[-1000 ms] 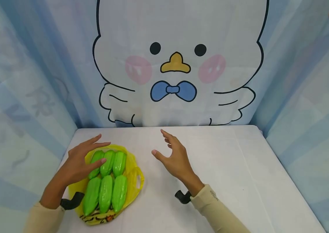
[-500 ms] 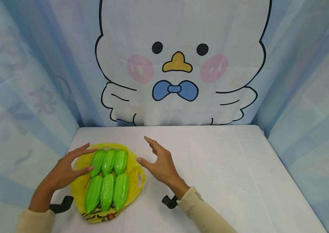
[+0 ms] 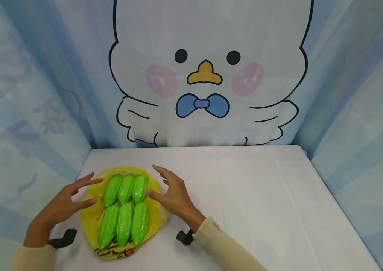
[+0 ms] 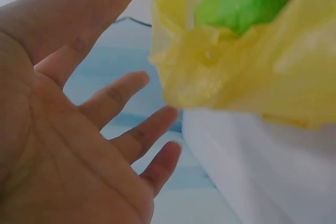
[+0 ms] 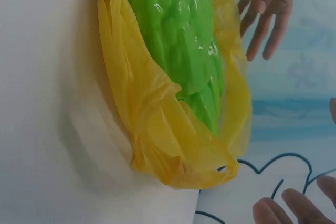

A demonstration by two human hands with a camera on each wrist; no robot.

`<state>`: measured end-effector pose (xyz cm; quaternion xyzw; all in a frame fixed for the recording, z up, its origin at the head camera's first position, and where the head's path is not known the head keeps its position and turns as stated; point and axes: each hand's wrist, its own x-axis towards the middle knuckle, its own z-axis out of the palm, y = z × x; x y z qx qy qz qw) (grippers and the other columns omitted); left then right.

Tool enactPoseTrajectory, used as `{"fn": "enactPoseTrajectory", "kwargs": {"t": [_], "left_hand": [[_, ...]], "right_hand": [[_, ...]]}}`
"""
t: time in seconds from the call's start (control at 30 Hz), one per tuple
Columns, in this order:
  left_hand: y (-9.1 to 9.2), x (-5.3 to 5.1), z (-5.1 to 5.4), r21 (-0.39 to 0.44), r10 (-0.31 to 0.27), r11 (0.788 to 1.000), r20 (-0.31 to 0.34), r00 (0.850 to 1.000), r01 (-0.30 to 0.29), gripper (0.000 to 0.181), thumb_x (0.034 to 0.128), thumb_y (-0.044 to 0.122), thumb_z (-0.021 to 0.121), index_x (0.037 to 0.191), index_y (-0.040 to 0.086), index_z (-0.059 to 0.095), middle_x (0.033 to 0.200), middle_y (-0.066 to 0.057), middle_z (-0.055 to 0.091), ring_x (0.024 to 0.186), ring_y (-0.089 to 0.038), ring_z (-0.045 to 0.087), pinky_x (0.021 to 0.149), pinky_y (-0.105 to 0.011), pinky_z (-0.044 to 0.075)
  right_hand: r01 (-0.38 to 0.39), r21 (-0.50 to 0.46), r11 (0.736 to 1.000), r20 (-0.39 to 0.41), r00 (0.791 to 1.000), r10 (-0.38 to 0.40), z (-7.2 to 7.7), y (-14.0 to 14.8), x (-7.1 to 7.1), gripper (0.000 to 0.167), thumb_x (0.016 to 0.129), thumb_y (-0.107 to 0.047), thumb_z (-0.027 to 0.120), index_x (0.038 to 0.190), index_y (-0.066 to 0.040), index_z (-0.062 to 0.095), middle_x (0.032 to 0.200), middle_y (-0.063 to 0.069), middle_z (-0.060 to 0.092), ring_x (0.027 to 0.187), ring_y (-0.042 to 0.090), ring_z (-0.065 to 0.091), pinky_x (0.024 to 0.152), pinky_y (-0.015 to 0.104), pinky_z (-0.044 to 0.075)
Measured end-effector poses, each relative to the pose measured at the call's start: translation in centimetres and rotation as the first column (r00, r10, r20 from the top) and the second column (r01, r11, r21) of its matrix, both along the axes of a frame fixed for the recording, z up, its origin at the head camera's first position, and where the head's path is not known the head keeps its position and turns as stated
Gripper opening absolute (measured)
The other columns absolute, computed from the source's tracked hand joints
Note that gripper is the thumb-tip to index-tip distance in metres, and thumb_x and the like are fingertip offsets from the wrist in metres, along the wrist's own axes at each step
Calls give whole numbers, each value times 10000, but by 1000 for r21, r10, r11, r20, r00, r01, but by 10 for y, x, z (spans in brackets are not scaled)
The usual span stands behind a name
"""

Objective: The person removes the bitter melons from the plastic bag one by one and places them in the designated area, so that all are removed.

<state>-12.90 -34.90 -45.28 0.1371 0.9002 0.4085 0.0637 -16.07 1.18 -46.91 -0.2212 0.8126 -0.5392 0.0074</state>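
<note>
A yellow plastic bag (image 3: 90,226) lies spread on the white table at the left, its rim folded open. Inside sit several glossy green, ridged, cucumber-like pieces (image 3: 123,224), in two rows. To the left of the bag hovers my left hand (image 3: 61,205), fingers spread and thumb apart, holding nothing. My right hand (image 3: 174,195) is over the bag's right edge, fingers extended, with its thumb tip near the upper right green piece; whether it touches is not clear. In the left wrist view, the left hand's palm (image 4: 68,145) faces the bag's side with a gap between.
The white table (image 3: 262,210) extends to the right of the bag. Behind it hangs a curtain (image 3: 205,128) with a cartoon bird, and blue-and-white curtains (image 3: 25,124) close in both sides. Each wrist carries a black mount (image 3: 63,239).
My left hand has moved left and down, off the green pieces to beside the bag. My right hand has moved left to the bag's right edge. The bag stays in place.
</note>
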Motion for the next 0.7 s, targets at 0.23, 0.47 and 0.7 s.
{"fn": "enactPoseTrajectory", "kwargs": {"t": [0.23, 0.47, 0.7], "left_hand": [[-14, -3, -12, -17, -15, 1000, 57, 998, 16, 562, 1040, 189, 695, 1571, 110, 527, 1688, -309, 302, 1474, -602, 346, 998, -847, 362], [-27, -1, -23, 38, -43, 998, 60, 997, 41, 541, 1063, 162, 658, 1587, 155, 523, 1583, 193, 480, 1283, 260, 372, 949, -152, 458], [-29, -2, -34, 89, -96, 992, 30, 995, 93, 545, 1053, 104, 656, 1578, 80, 511, 1468, 398, 445, 1288, 270, 378, 927, -98, 415]], "right_hand": [[-30, 17, 999, 43, 999, 29, -4, -15, 0, 755, 936, -315, 845, 1601, -295, 487, 1588, 34, 539, 1455, 311, 537, 1163, 450, 490], [-75, 41, 996, 65, 995, 72, -3, -30, -1, 715, 951, -285, 830, 1588, -200, 516, 1532, 126, 563, 1432, 321, 551, 1162, 400, 493], [-78, 96, 992, 4, 997, 78, -3, -38, 0, 694, 951, -302, 828, 1572, -200, 536, 1519, 96, 582, 1411, 280, 569, 1130, 360, 514]]}}
